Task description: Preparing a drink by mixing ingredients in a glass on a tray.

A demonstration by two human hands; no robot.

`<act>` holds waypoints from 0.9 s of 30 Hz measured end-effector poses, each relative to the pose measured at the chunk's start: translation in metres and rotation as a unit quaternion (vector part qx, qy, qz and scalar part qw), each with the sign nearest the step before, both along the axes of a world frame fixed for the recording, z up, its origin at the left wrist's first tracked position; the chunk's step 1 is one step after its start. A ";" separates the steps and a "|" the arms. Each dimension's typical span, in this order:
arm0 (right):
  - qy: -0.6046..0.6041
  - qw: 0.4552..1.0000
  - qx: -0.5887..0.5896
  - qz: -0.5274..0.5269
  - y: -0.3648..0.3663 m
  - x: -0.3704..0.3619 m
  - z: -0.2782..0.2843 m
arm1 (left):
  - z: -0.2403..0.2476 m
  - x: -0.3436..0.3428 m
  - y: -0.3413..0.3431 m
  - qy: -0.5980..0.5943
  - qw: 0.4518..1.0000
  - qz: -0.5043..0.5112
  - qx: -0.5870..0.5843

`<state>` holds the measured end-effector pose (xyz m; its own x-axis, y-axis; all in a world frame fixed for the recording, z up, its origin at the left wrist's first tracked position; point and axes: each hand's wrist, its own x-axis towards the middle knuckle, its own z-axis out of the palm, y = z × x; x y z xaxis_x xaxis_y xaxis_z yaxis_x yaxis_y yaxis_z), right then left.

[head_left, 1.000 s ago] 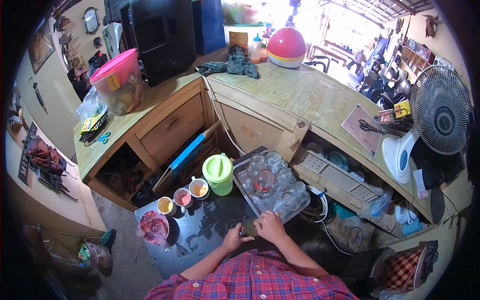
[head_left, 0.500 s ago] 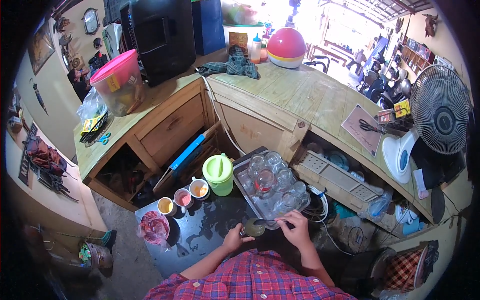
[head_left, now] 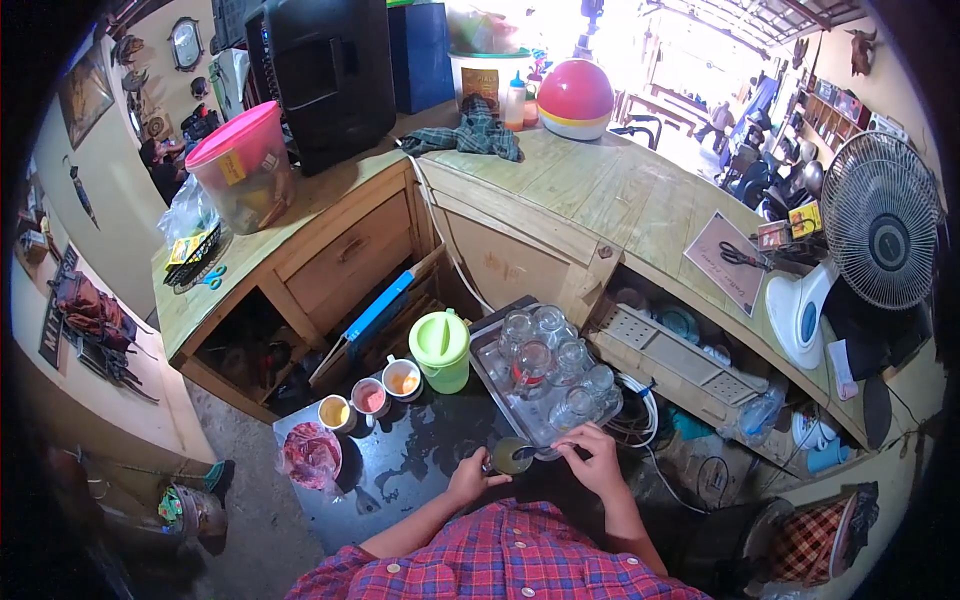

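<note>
Here's the left hand (head_left: 470, 479) curled round one glass mug (head_left: 510, 461) at the near side of the dark desk (head_left: 405, 475), while the right hand (head_left: 594, 462) pinches one spoon (head_left: 530, 452), its tip at the mug's mouth. Beyond them, three cups (head_left: 371, 399) in a row, one green pitcher (head_left: 440, 345), one bowl (head_left: 311, 458), and one tray (head_left: 520, 412) of glasses (head_left: 532, 360) overlapping too much to count!

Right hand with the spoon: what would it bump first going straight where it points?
Probably the glass held by the left hand, though the right hand might brush the tray first; depth is unclear.
</note>
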<state>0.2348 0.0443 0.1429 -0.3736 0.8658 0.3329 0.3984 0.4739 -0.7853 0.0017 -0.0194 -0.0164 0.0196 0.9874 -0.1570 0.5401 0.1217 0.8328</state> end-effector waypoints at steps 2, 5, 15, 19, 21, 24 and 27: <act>-0.008 1.000 0.025 0.011 0.002 0.000 -0.003 | -0.001 0.000 -0.001 -0.002 1.000 0.008 0.010; 0.034 0.998 -0.038 -0.030 -0.002 -0.006 -0.003 | -0.003 -0.002 -0.005 -0.020 1.000 0.016 -0.004; 0.475 0.774 -0.370 -0.194 -0.002 0.003 -0.053 | 0.040 -0.090 -0.021 0.035 0.979 0.172 0.105; 0.518 0.676 -0.493 -0.179 -0.006 -0.001 -0.060 | 0.055 -0.179 -0.047 0.222 0.878 0.395 0.156; 0.533 0.652 -0.521 -0.139 -0.004 -0.003 -0.076 | 0.044 -0.216 -0.066 0.284 0.828 0.441 0.198; 0.531 0.615 -0.567 -0.136 -0.005 -0.012 -0.072 | 0.041 -0.242 -0.088 0.315 0.843 0.430 0.071; 0.523 0.614 -0.580 -0.116 -0.006 -0.016 -0.069 | 0.036 -0.238 -0.092 0.233 0.867 0.426 -0.113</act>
